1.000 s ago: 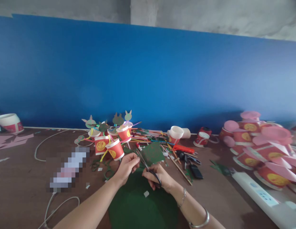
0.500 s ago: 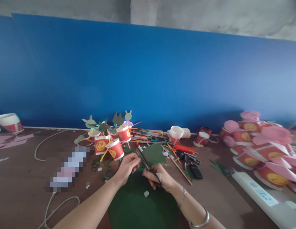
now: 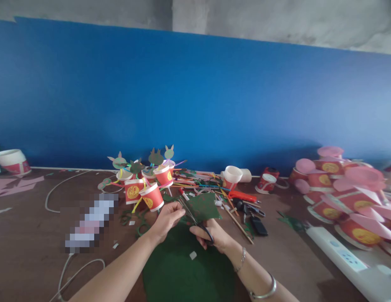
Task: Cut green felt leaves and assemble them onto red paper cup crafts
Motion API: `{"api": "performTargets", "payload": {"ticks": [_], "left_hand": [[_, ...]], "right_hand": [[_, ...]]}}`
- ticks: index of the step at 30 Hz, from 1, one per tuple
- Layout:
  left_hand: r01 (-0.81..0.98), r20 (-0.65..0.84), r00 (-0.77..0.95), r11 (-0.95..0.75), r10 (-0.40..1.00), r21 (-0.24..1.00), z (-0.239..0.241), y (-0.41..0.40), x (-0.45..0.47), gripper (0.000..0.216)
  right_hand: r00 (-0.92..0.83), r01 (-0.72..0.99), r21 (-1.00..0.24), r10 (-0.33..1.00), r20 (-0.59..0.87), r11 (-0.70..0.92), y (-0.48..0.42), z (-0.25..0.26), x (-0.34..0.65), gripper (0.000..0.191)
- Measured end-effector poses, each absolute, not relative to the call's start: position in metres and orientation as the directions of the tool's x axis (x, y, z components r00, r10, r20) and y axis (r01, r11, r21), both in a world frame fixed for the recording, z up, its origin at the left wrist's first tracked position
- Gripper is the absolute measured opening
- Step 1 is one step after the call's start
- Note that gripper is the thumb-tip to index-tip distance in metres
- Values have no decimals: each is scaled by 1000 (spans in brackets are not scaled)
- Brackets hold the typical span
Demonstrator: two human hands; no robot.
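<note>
My right hand is closed round the dark handles of a pair of scissors. The blades point up and left, toward my other fingers. My left hand is closed in a pinch beside the blade tips; what lies between its fingertips is too small to make out. Just beyond the scissors is a piece of dark green paper, its near edge close to my right knuckles. Under both hands spreads a large dark green sheet, with a small white scrap on it.
Red paper cups with animal-head cutouts stand beyond my left hand. Sticks, a white cup, an orange-red tool and keys with a black fob lie ahead. To the right are a power strip and pink-trimmed cups.
The green paper beyond the scissors has shifted slightly and its upper edge sits lower and flatter. My right fingers have moved a little; the left hand stays almost in place.
</note>
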State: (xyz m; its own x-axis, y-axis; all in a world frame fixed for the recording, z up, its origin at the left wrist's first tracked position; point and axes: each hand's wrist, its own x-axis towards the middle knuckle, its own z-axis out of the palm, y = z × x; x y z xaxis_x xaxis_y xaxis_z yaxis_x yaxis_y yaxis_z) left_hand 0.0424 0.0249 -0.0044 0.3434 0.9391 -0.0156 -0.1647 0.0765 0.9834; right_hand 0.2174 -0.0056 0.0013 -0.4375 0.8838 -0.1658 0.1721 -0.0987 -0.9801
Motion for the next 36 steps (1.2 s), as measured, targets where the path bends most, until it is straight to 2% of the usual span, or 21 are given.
{"api": "performTargets", "payload": {"ticks": [10, 19, 22, 27, 36], "left_hand": [[-185, -34, 372, 110, 928, 977, 0, 25, 39, 30], [-188, -66, 407, 155, 911, 970, 2, 27, 35, 29], [-196, -86, 423, 184, 902, 963, 2, 28, 34, 29], [-182, -119, 472, 229, 873, 956, 0, 31, 30, 27], [-154, -159, 504, 270, 849, 950, 3, 31, 30, 27]], "right_hand": [[-454, 174, -979, 873, -178, -110, -6, -3, 221, 41], [-449, 208, -957, 850, -276, -201, -5, -5, 223, 41], [-466, 208, -962, 847, -257, -178, -5, -2, 223, 36], [-507, 268, -957, 828, -241, -115, -7, 7, 225, 53], [-539, 276, -954, 803, -255, -118, -7, 10, 228, 53]]}}
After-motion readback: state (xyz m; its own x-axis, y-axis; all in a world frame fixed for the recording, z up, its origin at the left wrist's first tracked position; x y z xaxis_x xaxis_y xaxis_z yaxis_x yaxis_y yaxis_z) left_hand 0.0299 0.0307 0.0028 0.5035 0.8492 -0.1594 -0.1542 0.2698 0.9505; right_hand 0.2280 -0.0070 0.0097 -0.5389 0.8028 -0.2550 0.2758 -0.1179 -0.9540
